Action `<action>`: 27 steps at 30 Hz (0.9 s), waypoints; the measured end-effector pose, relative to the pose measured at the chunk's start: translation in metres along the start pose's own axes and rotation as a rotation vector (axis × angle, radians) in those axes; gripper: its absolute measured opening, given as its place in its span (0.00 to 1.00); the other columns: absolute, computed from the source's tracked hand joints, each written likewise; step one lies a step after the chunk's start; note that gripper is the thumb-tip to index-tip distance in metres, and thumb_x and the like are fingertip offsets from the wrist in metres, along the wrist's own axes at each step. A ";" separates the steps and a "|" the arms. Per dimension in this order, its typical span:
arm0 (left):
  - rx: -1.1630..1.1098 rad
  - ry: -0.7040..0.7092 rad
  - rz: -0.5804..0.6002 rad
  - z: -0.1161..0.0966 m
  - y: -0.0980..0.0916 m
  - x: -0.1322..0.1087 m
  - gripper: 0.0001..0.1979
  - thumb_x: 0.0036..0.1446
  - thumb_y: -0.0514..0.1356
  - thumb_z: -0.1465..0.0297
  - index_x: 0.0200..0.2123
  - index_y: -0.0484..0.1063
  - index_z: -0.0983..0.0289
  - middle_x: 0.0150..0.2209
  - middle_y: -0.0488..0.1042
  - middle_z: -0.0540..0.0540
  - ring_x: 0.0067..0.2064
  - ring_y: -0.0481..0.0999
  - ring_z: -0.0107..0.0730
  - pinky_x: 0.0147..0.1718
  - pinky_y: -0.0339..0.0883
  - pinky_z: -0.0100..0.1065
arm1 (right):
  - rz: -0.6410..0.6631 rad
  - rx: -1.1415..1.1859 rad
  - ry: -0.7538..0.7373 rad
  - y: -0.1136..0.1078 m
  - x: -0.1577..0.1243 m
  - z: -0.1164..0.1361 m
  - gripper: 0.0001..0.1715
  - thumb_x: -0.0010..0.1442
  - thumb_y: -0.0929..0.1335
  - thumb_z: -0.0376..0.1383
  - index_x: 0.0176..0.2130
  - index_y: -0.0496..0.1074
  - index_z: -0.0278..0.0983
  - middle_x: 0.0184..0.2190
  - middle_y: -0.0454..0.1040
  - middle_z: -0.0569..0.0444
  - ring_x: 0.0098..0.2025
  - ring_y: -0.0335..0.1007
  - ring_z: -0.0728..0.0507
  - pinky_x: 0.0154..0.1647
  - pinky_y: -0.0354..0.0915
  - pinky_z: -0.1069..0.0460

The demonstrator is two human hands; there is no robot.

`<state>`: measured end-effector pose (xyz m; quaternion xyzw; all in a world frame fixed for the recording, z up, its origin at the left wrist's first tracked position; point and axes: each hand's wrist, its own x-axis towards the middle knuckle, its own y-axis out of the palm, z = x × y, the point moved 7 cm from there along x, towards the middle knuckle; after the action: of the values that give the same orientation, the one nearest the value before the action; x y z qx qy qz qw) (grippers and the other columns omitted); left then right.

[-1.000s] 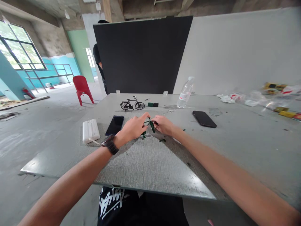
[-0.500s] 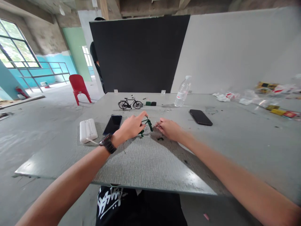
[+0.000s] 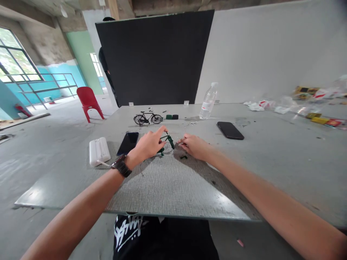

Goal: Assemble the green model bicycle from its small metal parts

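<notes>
Phone [image 3: 128, 143] (dark) beside left hand [image 3: 148, 145] on frame [image 3: 169, 139]

At the centre of the frame, on the bench [image 3: 168, 187], the left hand [image 3: 148, 145] and right hand [image 3: 193, 146] sit side by side. A small frame piece [image 3: 168, 139] stands between them, under the left fingers [image 3: 162, 130]. A phone [image 3: 128, 143] lies left of the hands, with a power bank [image 3: 99, 151] further left. Behind the hands stands a model bicycle [image 3: 148, 117], and a bottle [image 3: 208, 101] is to its right. A second phone [image 3: 230, 130] lies right of centre. An upright board [image 3: 154, 57] rises behind the bench, and a chair [image 3: 86, 101] stands on the floor at upper left.
</notes>
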<state>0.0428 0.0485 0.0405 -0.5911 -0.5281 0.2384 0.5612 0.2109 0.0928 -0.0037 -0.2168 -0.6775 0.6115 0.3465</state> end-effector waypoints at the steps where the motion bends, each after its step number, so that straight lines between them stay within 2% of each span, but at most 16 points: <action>1: -0.003 0.000 0.000 0.000 0.000 0.000 0.21 0.63 0.58 0.67 0.58 0.64 0.59 0.29 0.74 0.51 0.32 0.76 0.37 0.36 0.68 0.35 | 0.001 -0.002 0.001 0.000 0.000 0.001 0.18 0.70 0.62 0.34 0.51 0.78 0.35 0.40 0.73 0.45 0.38 0.72 0.43 0.36 0.60 0.51; 12: -0.012 0.007 0.014 0.001 0.001 0.001 0.21 0.63 0.58 0.68 0.58 0.63 0.59 0.29 0.75 0.50 0.33 0.76 0.36 0.35 0.67 0.34 | -0.009 0.013 0.017 0.000 0.001 -0.006 0.20 0.70 0.62 0.34 0.53 0.78 0.36 0.38 0.73 0.46 0.37 0.70 0.43 0.37 0.59 0.51; 27: -0.020 0.019 0.013 0.000 0.000 -0.001 0.20 0.64 0.58 0.67 0.58 0.63 0.59 0.31 0.76 0.51 0.33 0.76 0.36 0.35 0.67 0.35 | 0.008 0.019 -0.018 0.006 0.003 -0.011 0.20 0.70 0.61 0.32 0.50 0.80 0.37 0.35 0.72 0.47 0.33 0.69 0.46 0.34 0.57 0.53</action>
<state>0.0423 0.0481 0.0402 -0.6024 -0.5212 0.2308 0.5587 0.2164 0.1032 -0.0088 -0.2107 -0.6740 0.6212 0.3398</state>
